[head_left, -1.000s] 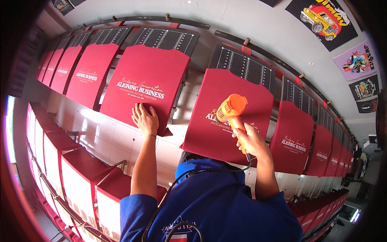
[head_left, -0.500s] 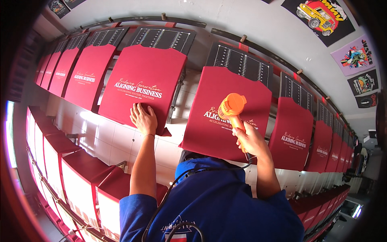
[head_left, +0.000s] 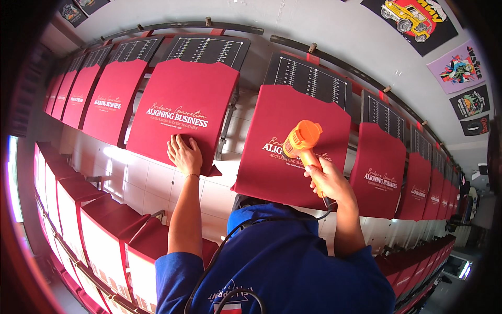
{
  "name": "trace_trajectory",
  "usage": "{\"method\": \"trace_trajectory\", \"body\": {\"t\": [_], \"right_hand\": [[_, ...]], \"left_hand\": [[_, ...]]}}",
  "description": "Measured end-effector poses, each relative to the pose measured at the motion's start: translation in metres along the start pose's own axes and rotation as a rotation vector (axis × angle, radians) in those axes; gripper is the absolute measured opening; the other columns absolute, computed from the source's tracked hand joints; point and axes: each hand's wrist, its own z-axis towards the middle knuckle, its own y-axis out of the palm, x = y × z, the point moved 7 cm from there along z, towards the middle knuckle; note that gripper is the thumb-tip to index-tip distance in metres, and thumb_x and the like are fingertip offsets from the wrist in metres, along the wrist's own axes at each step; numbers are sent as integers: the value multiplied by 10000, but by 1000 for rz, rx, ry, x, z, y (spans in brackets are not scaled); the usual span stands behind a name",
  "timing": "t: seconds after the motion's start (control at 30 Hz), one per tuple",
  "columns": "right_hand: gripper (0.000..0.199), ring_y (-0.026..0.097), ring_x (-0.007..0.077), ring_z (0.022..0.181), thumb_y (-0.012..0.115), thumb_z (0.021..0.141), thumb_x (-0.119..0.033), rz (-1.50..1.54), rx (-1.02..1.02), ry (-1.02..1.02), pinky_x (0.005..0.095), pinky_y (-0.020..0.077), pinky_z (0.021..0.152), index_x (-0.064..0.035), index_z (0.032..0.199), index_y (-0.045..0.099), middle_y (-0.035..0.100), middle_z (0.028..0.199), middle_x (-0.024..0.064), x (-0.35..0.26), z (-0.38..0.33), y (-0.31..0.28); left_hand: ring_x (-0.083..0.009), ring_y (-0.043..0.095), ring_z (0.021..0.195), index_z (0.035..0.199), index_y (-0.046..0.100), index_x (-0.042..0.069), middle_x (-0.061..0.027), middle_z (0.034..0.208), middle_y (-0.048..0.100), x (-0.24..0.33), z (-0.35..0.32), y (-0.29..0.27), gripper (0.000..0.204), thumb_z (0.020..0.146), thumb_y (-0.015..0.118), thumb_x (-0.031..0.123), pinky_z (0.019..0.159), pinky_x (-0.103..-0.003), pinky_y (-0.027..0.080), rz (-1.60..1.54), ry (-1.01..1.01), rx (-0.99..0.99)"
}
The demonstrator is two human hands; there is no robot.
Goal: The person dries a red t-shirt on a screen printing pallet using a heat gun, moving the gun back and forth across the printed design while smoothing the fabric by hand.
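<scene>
My right hand [head_left: 325,177] is wrapped round the handle of an orange heat gun [head_left: 306,135], its black cord trailing back over my blue shirt. The gun hangs over a dark red shirt [head_left: 298,110] stretched on a printing board, hiding part of its white and gold lettering. To the left, my left hand [head_left: 184,153] lies with fingers stretched out on the lower part of another red shirt [head_left: 183,89], just below its printed lettering. That hand holds nothing.
Black boards with white ruled marks [head_left: 208,49] carry a long row of red shirts to both sides. Another row of red-covered boards [head_left: 112,217] stands at the lower left. A dark rail [head_left: 172,26] runs behind, and printed samples [head_left: 418,21] hang on the grey wall.
The heat gun has tilted slightly in my right hand and shifted a little against the lettering. My left hand stays on its shirt; the whole view has drifted slightly.
</scene>
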Motion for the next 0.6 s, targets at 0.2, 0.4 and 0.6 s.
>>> {"method": "trace_trajectory", "body": {"t": [0.2,0.4,0.6], "right_hand": [[332,598,100,617,558,1014,-291,-47,49,22,269,524,517,0,1166,518,604,849,45,3,-4,-1],[340,597,102,617,557,1016,-309,15,8,21,274,528,525,3,1144,517,600,841,47,10,-3,-5],[327,601,98,619,550,1018,-308,14,51,2,270,526,524,5,1112,524,603,836,41,9,-9,-7]], "left_hand": [[-320,279,1460,1445,437,48,-119,1539,393,0,1,2,582,985,470,402,1206,-469,173,-2,0,1],[-322,284,1457,1443,441,51,-114,1539,394,0,0,1,577,987,467,404,1205,-472,177,10,5,-5],[-334,290,1451,1438,445,53,-112,1537,398,-1,0,5,561,994,462,396,1205,-481,181,-3,20,11]]}}
